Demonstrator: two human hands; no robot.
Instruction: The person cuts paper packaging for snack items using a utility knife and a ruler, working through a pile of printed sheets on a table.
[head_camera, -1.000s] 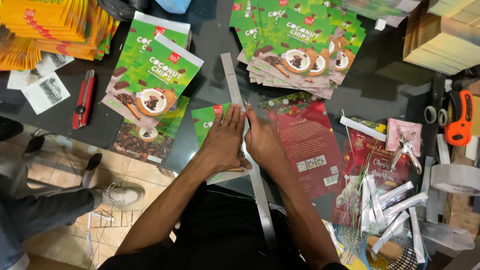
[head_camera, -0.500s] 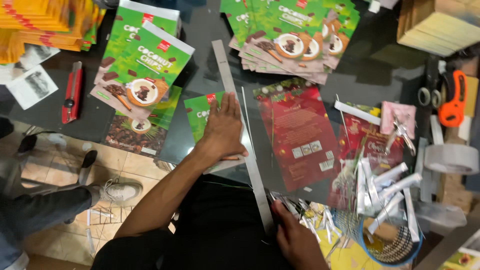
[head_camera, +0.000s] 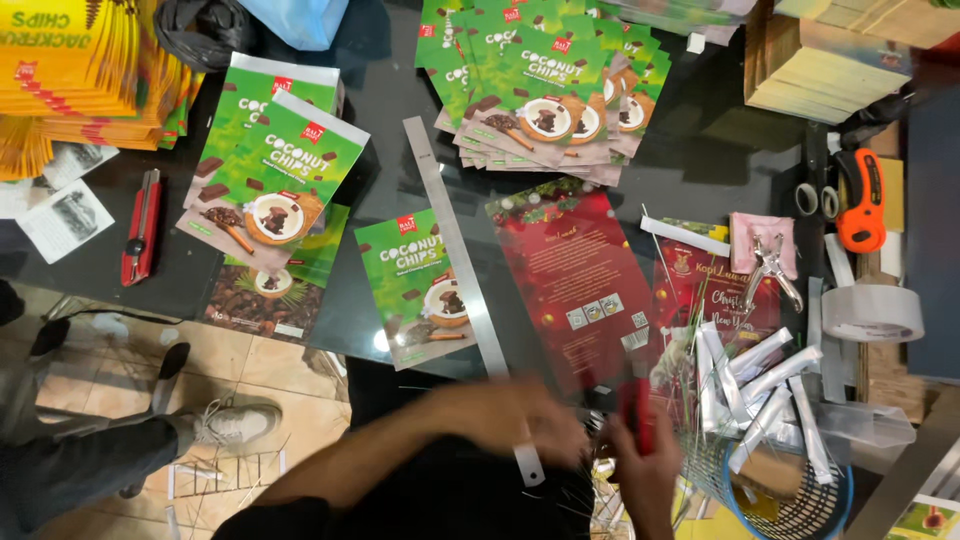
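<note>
Pinching a red cutter (head_camera: 636, 408), the right hand (head_camera: 645, 470) met the blurry left hand (head_camera: 520, 415); green packet (head_camera: 425, 290) lay uncut beside the ruler (head_camera: 465, 290).

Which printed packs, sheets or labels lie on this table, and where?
Green pouches: left of the ruler, overlapping, flat rectangles with a brown bowl picture.
Green pouch fan: top centre, spread stack, same design.
Single green pouch: centre, partly under the metal ruler.
Red sheet: right of the ruler, tall rectangle, green and gold trim at top.
Yellow stack: top left corner.
Red card: far right, partly covered by white sachets.
</note>
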